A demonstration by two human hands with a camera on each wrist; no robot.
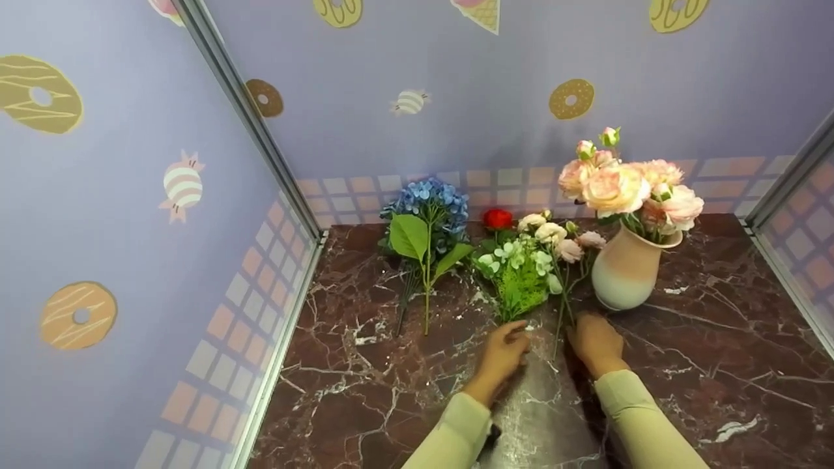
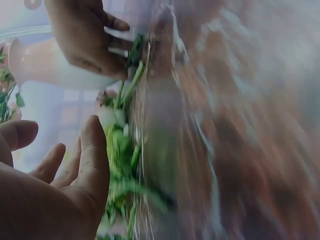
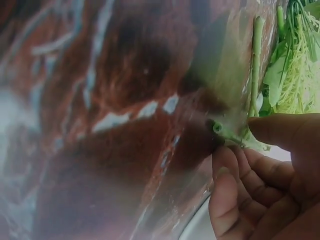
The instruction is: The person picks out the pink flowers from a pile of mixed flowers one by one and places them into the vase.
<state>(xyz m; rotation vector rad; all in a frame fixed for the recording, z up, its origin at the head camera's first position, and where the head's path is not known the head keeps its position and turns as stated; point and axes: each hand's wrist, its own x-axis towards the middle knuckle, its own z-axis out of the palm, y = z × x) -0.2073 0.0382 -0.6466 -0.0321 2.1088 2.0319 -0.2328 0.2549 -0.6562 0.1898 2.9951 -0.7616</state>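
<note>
My right hand (image 1: pixel 596 342) is low over the table just in front of the vase. In the right wrist view, its thumb and fingers pinch a cut green stem (image 3: pixel 229 134) near the end. That stem leads up toward small cream and dusty-pink roses (image 1: pixel 569 250). My left hand (image 1: pixel 505 352) holds nothing; its fingers are spread apart in the left wrist view. Right at its fingertips are the stems of a green leafy spray (image 1: pixel 521 286) with pale blossoms.
A pink-and-white vase (image 1: pixel 625 277) stands at the right with large peach roses (image 1: pixel 616 189) in it. On the marble table (image 1: pixel 352 404) lie a blue hydrangea (image 1: pixel 430 202) with a leafy stem and a red rose (image 1: pixel 498 219). Patterned walls enclose the back and sides.
</note>
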